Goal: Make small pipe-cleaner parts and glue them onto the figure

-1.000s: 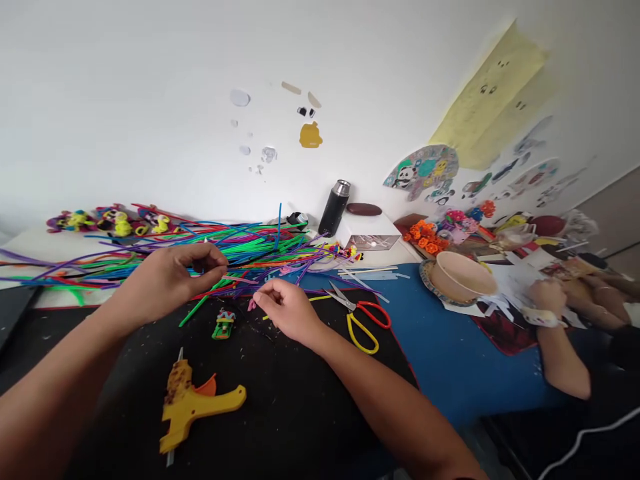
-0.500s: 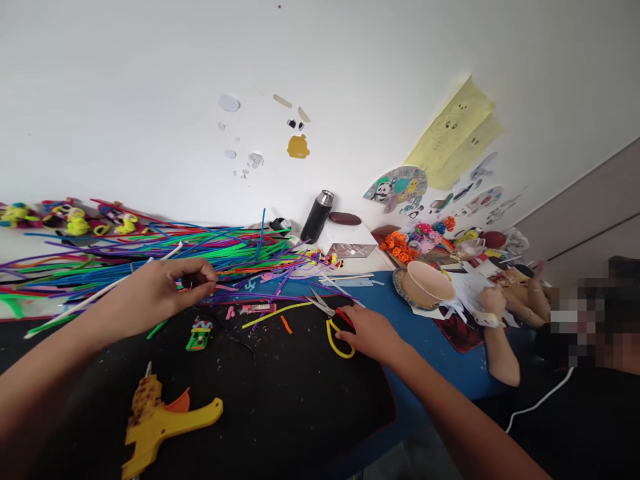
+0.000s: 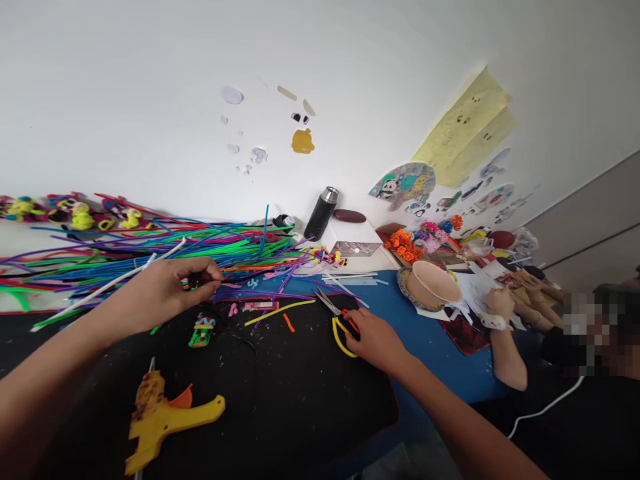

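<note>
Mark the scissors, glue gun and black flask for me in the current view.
Scissors (image 3: 335, 310): head view, on the metal blades near the joint.
Glue gun (image 3: 159, 420): head view, on the yellow body.
Black flask (image 3: 320, 219): head view, on its dark side.

From here I can't tell whether the left grip (image 3: 167, 292) pinches the thin pink strip (image 3: 231, 285) beside its fingertips; the contact is too small. The right grip (image 3: 375, 339) covers much of the red handle on the scissors (image 3: 330, 305), hiding how its fingers sit there. My bottom edge cuts off the end of the glue gun (image 3: 163, 420); my left edge clips the pipe cleaners (image 3: 235, 247) and the row of toy figures (image 3: 83, 215). I can't read the packet (image 3: 261, 307). A mosaic blurs the co-worker (image 3: 509, 360), whom my right edge crops.
</note>
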### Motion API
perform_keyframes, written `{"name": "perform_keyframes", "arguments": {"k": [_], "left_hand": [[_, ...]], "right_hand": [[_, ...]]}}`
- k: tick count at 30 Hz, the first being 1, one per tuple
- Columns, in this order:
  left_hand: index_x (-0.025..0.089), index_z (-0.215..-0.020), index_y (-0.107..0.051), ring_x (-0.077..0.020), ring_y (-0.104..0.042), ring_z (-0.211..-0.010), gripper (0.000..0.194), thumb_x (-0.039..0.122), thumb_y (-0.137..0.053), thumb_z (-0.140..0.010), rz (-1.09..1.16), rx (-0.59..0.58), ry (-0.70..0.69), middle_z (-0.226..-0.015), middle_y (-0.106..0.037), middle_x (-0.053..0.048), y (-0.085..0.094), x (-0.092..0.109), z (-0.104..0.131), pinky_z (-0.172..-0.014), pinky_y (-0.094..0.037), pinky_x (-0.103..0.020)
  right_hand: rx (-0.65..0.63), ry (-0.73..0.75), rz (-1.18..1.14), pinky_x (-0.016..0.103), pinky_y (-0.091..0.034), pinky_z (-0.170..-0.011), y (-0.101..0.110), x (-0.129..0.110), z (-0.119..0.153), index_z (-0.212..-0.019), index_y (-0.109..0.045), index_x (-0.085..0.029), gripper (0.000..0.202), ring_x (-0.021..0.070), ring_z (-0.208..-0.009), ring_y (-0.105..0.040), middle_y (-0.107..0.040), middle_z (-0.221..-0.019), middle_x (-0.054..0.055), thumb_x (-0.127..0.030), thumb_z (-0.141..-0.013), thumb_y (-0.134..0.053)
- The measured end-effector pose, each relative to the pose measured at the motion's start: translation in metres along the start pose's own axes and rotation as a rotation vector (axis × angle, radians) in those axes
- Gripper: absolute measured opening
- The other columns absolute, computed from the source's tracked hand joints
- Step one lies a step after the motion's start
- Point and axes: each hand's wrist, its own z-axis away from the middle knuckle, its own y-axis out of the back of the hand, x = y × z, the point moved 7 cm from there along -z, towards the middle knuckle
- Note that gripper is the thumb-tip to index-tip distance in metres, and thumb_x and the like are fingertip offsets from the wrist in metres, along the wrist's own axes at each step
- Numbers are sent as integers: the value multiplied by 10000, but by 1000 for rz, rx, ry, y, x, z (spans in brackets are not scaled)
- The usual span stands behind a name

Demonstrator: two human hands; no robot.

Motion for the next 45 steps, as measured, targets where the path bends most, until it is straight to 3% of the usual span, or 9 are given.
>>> {"name": "perform_keyframes", "arguments": {"k": [4,10,15,19,24,30,36,40,45], "left_hand": [[243,-904,-748,-233,-661,-787,414,632,-607,-877,60,18,1,-858,-762,-26,-1,0,-1,-744,-468,-306],[225,-860,-721,-219,-637,-777,375,598,-726,-823,323,51,36,-807,-728,-19,-9,6,-3,-748,-506,-320],[219,-875,-742,-247,-723,-773,356,535,-860,-763,644,-110,155,-809,-798,-58,-42,17,-1,-754,-575,-365],[227,-838,-782,-301,-799,-1029,379,527,-961,-690,821,-142,255,-1068,-871,-109,-65,20,4,-915,-629,-396],[214,-870,-775,-315,-831,-1065,444,462,-1045,-620,1069,-114,375,-968,-865,-89,-70,15,8,-1029,-638,-425],[216,-858,-744,-279,-819,-975,422,455,-1025,-653,1047,-50,304,-918,-842,-73,-51,19,7,-902,-634,-378],[225,-896,-752,-228,-733,-798,349,506,-914,-766,843,-130,157,-895,-802,-52,-47,30,7,-802,-599,-374],[223,-882,-744,-260,-727,-939,361,565,-841,-815,633,81,88,-1019,-803,-67,-23,19,4,-855,-580,-369],[231,-906,-720,-221,-655,-790,374,600,-752,-854,454,258,116,-841,-731,-22,-1,6,5,-729,-515,-313]], "right_hand": [[38,-41,-222,356,-496,-860,-8,12,0,-1277,-732,-200,392,267,-1008,-719,-754,-1205,113,-304,-899,-712],[17,-111,-1036,268,-397,-565,-27,14,12,-947,-647,-215,419,153,-642,-530,-614,-779,-22,-581,-821,-807],[-1,-24,-1528,226,-299,-478,-33,-33,15,-981,-634,-207,540,107,-541,-439,-593,-701,-34,-646,-812,-898],[-111,136,-1722,206,-318,-449,-38,-95,1,-1039,-664,-199,506,94,-536,-486,-652,-779,-7,-554,-811,-945],[-307,243,-1885,202,-337,-432,-44,-160,-15,-1208,-698,-210,578,124,-564,-604,-718,-894,25,-532,-794,-943],[-273,317,-1881,216,-309,-421,-44,-179,-30,-1111,-664,-196,612,86,-468,-502,-748,-878,57,-749,-892,-807],[-378,450,-1757,220,-379,-424,-51,-204,-30,-1319,-653,-204,683,115,-428,-556,-733,-784,13,-726,-906,-807],[-388,493,-1716,245,-481,-490,-48,-209,-31,-1324,-688,-180,650,141,-481,-639,-744,-772,22,-698,-945,-788],[-450,494,-1666,273,-542,-565,-44,-203,-28,-1345,-673,-174,739,199,-610,-753,-781,-839,71,-784,-936,-751]]}}
